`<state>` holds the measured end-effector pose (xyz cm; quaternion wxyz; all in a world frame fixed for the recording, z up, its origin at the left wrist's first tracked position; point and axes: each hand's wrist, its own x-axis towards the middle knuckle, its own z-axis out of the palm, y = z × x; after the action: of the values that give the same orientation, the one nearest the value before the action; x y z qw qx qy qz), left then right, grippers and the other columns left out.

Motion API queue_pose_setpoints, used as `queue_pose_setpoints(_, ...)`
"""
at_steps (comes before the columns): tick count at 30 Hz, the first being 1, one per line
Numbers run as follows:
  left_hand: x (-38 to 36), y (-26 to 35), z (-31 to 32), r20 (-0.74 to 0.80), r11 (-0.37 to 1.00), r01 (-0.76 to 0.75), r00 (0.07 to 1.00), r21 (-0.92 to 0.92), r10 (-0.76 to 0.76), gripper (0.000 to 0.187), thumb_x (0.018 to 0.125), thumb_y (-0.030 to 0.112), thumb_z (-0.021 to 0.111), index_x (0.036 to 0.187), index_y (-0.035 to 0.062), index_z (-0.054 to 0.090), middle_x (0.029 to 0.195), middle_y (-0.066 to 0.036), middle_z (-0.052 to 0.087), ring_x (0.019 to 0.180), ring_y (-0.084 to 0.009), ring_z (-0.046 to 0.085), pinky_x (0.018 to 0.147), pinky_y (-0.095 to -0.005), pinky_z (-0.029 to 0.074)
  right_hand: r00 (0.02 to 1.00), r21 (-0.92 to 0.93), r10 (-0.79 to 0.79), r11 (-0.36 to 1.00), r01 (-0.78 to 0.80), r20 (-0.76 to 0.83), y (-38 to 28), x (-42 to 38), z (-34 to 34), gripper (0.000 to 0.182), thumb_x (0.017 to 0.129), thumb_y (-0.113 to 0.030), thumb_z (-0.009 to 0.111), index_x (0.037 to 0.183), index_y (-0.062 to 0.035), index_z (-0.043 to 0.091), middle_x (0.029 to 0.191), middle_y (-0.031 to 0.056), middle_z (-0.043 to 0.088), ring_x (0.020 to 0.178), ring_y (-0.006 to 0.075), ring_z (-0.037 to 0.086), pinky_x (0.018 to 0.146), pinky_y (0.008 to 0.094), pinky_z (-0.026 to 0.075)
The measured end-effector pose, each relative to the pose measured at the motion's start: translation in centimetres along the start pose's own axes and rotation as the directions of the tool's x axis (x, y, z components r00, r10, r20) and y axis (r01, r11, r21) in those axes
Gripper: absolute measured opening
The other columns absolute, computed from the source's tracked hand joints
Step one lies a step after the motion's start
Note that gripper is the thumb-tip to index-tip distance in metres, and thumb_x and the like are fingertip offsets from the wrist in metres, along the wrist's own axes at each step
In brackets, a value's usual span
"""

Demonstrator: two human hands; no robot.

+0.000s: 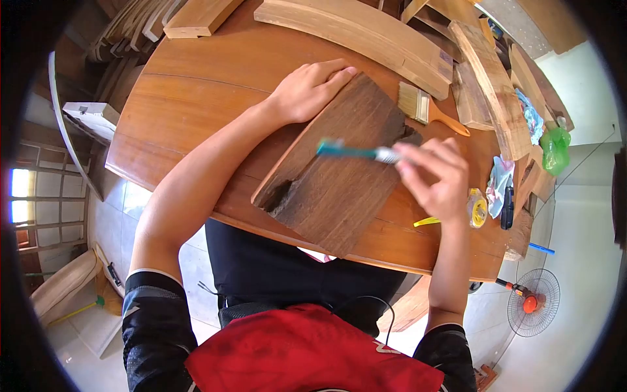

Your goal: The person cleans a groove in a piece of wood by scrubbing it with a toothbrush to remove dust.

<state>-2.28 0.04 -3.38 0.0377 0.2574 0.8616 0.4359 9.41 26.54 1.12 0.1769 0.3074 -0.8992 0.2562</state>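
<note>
A dark brown wooden board (339,176) lies at a slant over the table's near edge, with a rough dark hollow (282,195) at its lower left and another at its right side. My left hand (312,90) grips the board's upper left edge, the thumb along its top corner. Between the fingers of my right hand (436,176) is a toothbrush (353,151), teal toward its head and white at the grip, blurred by motion. It overlaps the middle of the board in this view.
Beyond the board on the wooden table (189,98) lie a flat paintbrush (423,104), a curved timber piece (359,36) and more planks (490,85). A yellow tape measure (477,208), a cloth (499,184) and a green plastic bag (556,149) are at right. A fan (533,303) stands beyond.
</note>
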Motion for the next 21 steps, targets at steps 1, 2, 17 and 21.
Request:
queue_pose_setpoints(1,0.0,0.0,-0.1,0.007,1.000,0.019,1.000,-0.012,-0.019,0.045,0.107,0.032,0.041,0.130,-0.0025,0.059,0.123,-0.024,0.065,0.119,-0.0415,0.058,0.101,-0.0436,0.044,0.998,0.047,-0.045,0.998,0.043,0.054,-0.3,-0.1,0.5,0.025,0.077,-0.014,0.082,0.102,-0.0154,0.080,0.078,-0.0006,0.069,0.065,0.0143,0.055,0.067,0.0305,0.038)
queue_pose_setpoints(2,-0.1,-0.4,-0.1,-0.026,0.998,-0.048,0.998,0.032,0.049,0.045,0.107,0.032,0.041,0.129,-0.0028,0.059,0.123,-0.025,0.065,0.118,-0.0416,0.058,0.101,-0.0438,0.044,0.997,0.041,-0.057,0.998,0.055,0.056,-0.5,0.3,0.5,0.025,0.078,-0.014,0.082,0.103,-0.0156,0.080,0.078,-0.0003,0.068,0.067,0.0147,0.056,0.068,0.0303,0.039)
queue_pose_setpoints(17,-0.2,0.6,-0.2,0.014,1.000,0.027,1.000,-0.006,-0.027,0.045,0.107,0.033,0.041,0.126,-0.0047,0.059,0.122,-0.026,0.065,0.116,-0.0421,0.059,0.099,-0.0444,0.045,0.968,-0.032,0.230,0.972,-0.234,-0.099,1.7,0.0,1.1,0.022,0.089,-0.016,0.074,0.110,-0.0173,0.079,0.084,0.0040,0.060,0.082,0.0207,0.057,0.081,0.0367,0.039)
queue_pose_setpoints(21,0.0,-0.3,-0.1,-0.027,0.999,-0.018,0.999,0.035,0.019,0.044,0.107,0.031,0.041,0.126,-0.0047,0.058,0.125,-0.025,0.063,0.117,-0.0423,0.057,0.099,-0.0450,0.045,0.996,-0.037,0.076,0.996,-0.075,0.035,-1.0,0.7,1.3,0.021,0.089,-0.018,0.074,0.110,-0.0171,0.079,0.084,0.0048,0.059,0.082,0.0215,0.056,0.080,0.0380,0.038)
